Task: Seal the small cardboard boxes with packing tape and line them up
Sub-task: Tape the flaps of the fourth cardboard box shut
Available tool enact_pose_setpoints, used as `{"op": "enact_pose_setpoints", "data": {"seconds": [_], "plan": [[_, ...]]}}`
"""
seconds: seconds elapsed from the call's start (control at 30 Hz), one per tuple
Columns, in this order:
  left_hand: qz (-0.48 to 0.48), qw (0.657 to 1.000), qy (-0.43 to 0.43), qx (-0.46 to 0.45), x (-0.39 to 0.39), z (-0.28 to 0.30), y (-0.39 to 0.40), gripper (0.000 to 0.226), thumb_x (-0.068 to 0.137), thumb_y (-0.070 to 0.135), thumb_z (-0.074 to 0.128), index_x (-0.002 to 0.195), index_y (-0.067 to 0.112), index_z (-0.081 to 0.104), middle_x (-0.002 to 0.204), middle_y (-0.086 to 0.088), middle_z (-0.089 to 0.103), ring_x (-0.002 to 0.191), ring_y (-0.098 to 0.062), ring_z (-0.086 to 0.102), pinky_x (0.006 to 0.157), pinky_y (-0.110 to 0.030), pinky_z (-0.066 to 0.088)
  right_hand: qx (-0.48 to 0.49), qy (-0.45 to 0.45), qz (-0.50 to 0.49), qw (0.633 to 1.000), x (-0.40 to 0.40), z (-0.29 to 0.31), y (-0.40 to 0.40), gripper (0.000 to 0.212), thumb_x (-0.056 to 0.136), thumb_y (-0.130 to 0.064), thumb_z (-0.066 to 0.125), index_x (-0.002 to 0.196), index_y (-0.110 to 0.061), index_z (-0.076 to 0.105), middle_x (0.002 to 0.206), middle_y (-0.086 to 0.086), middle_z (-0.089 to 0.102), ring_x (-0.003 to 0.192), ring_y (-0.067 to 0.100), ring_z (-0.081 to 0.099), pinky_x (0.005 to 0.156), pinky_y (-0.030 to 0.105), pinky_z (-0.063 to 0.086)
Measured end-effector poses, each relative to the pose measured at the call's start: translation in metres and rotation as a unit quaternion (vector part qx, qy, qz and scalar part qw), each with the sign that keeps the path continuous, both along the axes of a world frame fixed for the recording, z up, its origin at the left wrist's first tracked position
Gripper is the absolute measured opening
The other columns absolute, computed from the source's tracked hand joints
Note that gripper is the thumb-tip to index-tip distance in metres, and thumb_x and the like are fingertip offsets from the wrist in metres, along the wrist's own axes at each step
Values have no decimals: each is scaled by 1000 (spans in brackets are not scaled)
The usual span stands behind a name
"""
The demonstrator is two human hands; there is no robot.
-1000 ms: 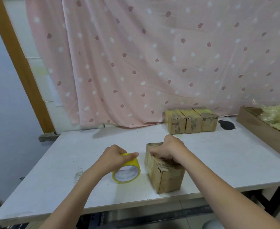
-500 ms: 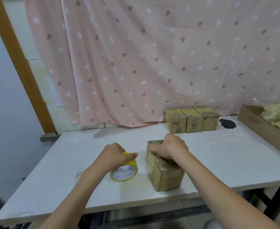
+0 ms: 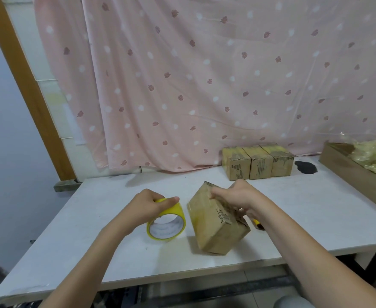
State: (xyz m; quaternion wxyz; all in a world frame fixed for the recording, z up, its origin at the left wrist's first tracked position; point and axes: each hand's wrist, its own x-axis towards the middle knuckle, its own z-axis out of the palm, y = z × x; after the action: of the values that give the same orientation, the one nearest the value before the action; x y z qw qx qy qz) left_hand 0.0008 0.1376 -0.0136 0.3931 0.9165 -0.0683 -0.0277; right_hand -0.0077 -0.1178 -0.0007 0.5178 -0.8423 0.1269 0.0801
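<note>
Right in front, the box (image 3: 218, 221) is tipped up on one edge on the bench (image 3: 107, 258), tape glossy over its left face. The right hand (image 3: 238, 197) grasps its top, fingers curled over the upper corner, wrist raised. Just beside it the left hand (image 3: 148, 205) is clenched around the yellow tape roll (image 3: 166, 225), thumb on top. A strip likely links roll and box; tilt further and it could wrinkle or peel. Something small and yellow (image 3: 258, 224) peeks by the right wrist. Farther back, three sealed boxes (image 3: 258, 164) stand lined up, touching
</note>
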Motion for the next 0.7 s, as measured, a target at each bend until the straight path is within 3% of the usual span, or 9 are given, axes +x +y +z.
{"op": "enact_pose_setpoints", "data": {"seconds": [0.07, 0.2, 0.37, 0.47, 0.6, 0.7], "plan": [[6, 1000, -10, 29, 3, 1, -2, 63, 82, 57, 72, 61, 15, 29, 60, -2, 25, 53, -14, 28, 51, -28, 21, 4, -6, -4, 1000, 0, -5, 0, 68, 58, -50, 80, 105, -3, 65, 91, 5, 69, 72, 18, 62, 56, 26, 47], [21, 990, -29, 140, 10, -4, -7, 70, 76, 62, 73, 56, 21, 20, 52, 5, 17, 47, -12, 19, 50, -28, 16, 24, -2, -17, 1000, 0, -9, -2, 52, 67, -46, 78, 96, -5, 62, 84, 6, 67, 68, 20, 61, 54, 24, 44], [1, 990, -5, 140, 16, -13, -13, 71, 77, 63, 72, 55, 21, 18, 50, 6, 16, 45, -12, 18, 50, -27, 16, 56, 26, -18, 998, 4, -15, -8, 53, 64, -45, 78, 95, -5, 62, 68, 6, 57, 61, 23, 54, 57, 28, 46], [-5, 989, 12, 148, 19, -18, -19, 71, 76, 66, 71, 53, 21, 20, 49, 6, 18, 46, -14, 23, 48, -26, 21, 67, 41, -8, 997, 5, -16, -12, 49, 68, -44, 76, 95, -6, 62, 72, 8, 56, 62, 26, 55, 55, 28, 50], [-15, 984, 1, 178, 24, -22, -32, 74, 74, 69, 70, 54, 21, 17, 47, 7, 14, 48, -15, 18, 50, -28, 15, 75, 57, 3, 996, 5, -16, -18, 50, 68, -45, 74, 96, -5, 62, 74, 9, 61, 63, 28, 61, 64, 36, 57], [-23, 982, -8, 187, 26, -29, -41, 74, 75, 69, 69, 55, 20, 17, 48, 6, 14, 49, -16, 19, 51, -29, 15, 44, 50, -3, 998, 3, -18, -23, 49, 75, -42, 69, 104, -3, 64, 79, 8, 64, 65, 25, 61, 64, 32, 55]]}}
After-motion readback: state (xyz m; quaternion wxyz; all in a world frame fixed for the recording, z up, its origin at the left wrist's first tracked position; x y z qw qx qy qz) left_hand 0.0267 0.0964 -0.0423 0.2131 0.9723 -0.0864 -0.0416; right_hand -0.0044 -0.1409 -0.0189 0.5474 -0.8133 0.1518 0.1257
